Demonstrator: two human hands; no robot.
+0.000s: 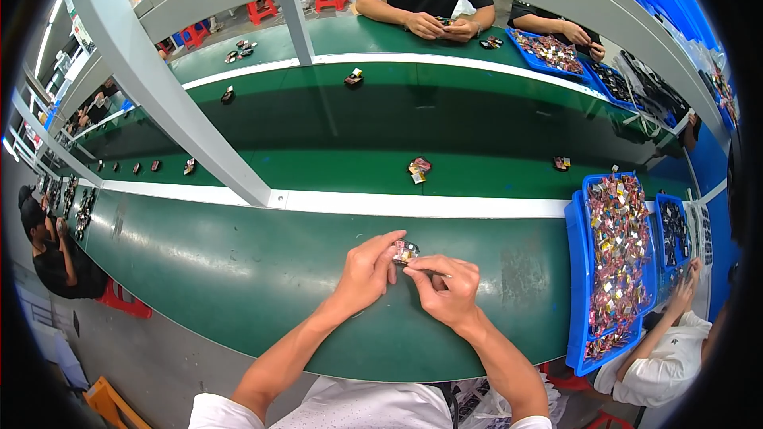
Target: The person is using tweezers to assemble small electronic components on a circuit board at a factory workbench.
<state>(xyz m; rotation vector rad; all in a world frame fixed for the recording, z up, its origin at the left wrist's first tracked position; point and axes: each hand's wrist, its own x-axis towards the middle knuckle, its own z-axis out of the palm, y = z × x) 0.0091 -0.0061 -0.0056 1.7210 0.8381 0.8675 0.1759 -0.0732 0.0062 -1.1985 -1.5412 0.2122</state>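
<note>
Over the green worktable (262, 270) I hold a small dark electronic part with pink wires and white and yellow bits (405, 252). My left hand (366, 272) grips its left side between thumb and fingers. My right hand (448, 289) pinches at its lower right edge, thumb and forefinger together. A thin sliver shows beside the right fingers, too small to name. Fine details of the part are hidden by my fingertips.
At my right stands a blue bin (579, 286) heaped with small wired pieces, beside a smaller blue bin of black parts (673, 230). Beyond a white rail (381, 202), a green conveyor belt (334, 167) carries scattered assemblies. Grey posts (171, 83) rise ahead. Co-workers sit opposite and on both sides.
</note>
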